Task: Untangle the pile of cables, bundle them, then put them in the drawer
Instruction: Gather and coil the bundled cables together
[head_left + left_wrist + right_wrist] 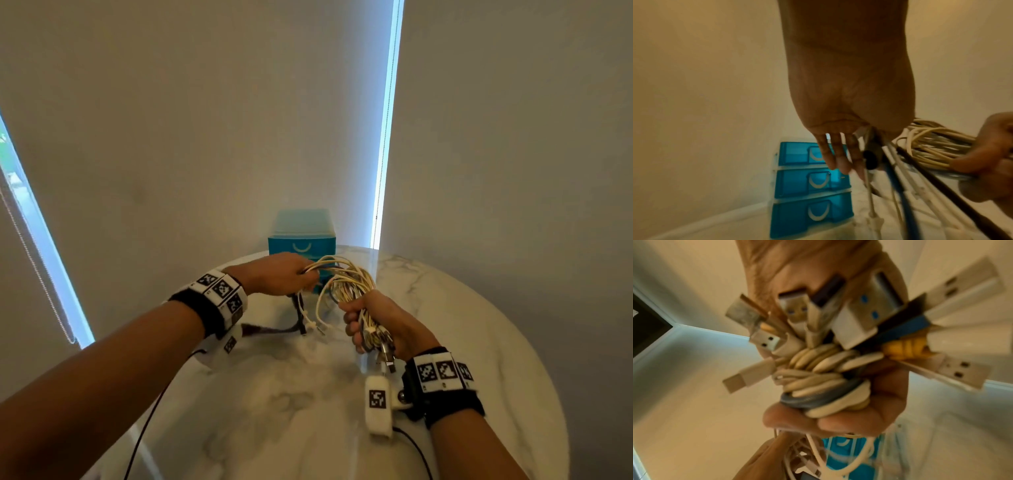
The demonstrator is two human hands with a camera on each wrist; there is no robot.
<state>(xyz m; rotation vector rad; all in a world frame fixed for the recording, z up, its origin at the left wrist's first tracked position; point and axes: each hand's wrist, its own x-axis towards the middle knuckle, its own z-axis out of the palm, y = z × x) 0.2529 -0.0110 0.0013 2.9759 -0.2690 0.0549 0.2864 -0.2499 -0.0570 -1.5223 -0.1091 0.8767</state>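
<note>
Gripping a thick bundle of cables (pixel 352 291), the right hand (pixel 380 325) has its fingers (pixel 840 421) curled tight round the gathered strands, above the marble bench (pixel 462 325). A cluster of USB plugs (pixel 849 316) sticks out of the fist toward the wrist; most cords are cream, with one grey and one dark blue among them. The left hand (pixel 277 274) holds the far side of the loop. In the left wrist view its three visible fingers (pixel 838 154) are nearly straight and spread, while several strands run out from under the thumb side of the palm; whether thumb and forefinger pinch them is hidden. Loose ends (pixel 308 322), white and dark, hang from that hand down to the bench. Behind the hands, at the bench's far edge by the wall, stands a blue drawer unit (pixel 301 240) with three drawers, all closed.
</note>
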